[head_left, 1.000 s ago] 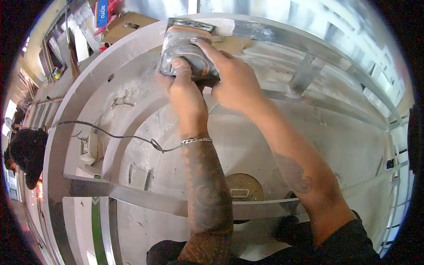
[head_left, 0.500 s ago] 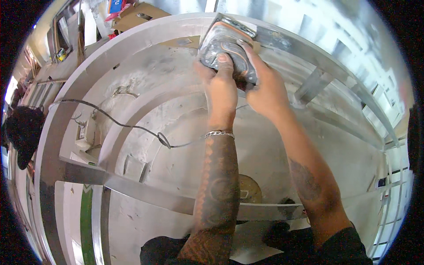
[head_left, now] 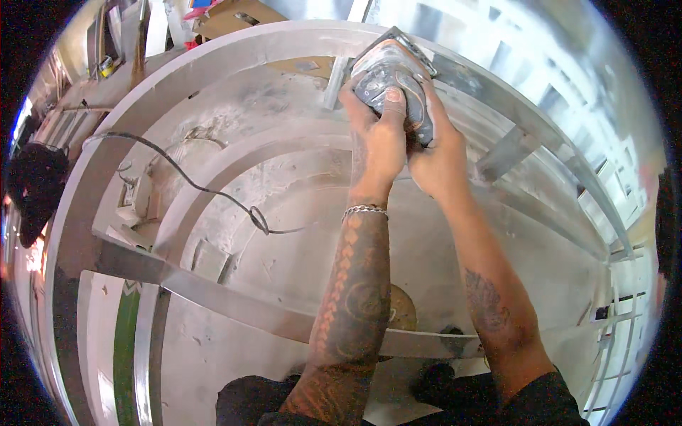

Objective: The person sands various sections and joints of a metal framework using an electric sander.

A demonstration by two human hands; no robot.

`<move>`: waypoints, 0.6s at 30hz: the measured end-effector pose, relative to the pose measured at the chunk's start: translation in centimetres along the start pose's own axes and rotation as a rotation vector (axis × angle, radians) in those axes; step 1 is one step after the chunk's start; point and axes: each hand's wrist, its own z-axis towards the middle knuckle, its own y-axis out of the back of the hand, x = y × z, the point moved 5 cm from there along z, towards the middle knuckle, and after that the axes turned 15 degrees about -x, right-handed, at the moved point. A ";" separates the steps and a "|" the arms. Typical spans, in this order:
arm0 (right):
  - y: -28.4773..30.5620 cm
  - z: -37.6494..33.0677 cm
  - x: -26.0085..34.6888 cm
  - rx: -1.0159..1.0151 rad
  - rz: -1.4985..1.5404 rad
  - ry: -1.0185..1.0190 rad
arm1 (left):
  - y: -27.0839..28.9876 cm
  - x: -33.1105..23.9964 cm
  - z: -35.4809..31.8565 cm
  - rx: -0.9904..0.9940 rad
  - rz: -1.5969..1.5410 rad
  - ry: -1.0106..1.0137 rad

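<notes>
A dusty grey power sander with orange trim rests on the far rail of a rounded metal frame. My left hand wraps its near left side, the thumb lying on top of the body. On the right side my right hand grips it too, its fingers reaching forward along the casing. The sander's flat pad sits on the rail; its underside is hidden. A black cord, with a loop in it, runs over the left part of the frame toward my wrists.
A crossbar of the frame spans in front of me. A short brace joins the rails at right. White and green panels stand at lower left. Cardboard lies beyond the far rail. A round brown disc shows between my forearms.
Both hands have moved the sander to the right along the far rail, uncovering a strut left of it. My view has shifted slightly. The grip stays the same.
</notes>
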 end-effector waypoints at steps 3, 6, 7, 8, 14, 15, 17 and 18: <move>-0.2 0.5 0.6 0.072 0.000 -0.005 | 0.7 0.6 0.2 -0.015 -0.086 0.012; -0.5 0.6 0.1 0.163 -0.043 -0.031 | 1.1 1.7 -0.2 -0.035 -0.167 0.030; -0.5 0.5 -0.4 0.190 -0.074 -0.012 | 1.1 2.0 -0.5 -0.052 -0.215 0.044; -0.3 0.5 -0.9 0.196 -0.078 -0.007 | 1.1 2.3 -0.8 -0.058 -0.222 0.046; 0.4 -0.5 -1.4 0.127 -0.152 0.066 | 0.6 3.5 -1.7 -0.069 -0.179 0.023; 0.7 -0.5 -1.6 0.087 -0.141 0.087 | 0.2 3.7 -1.9 -0.049 -0.204 0.033; 0.9 -0.7 -2.0 0.051 -0.131 0.112 | -0.2 3.8 -2.0 -0.034 -0.232 0.042; 0.7 -0.7 -2.0 0.042 -0.120 0.106 | -0.1 3.8 -1.7 -0.048 -0.186 0.033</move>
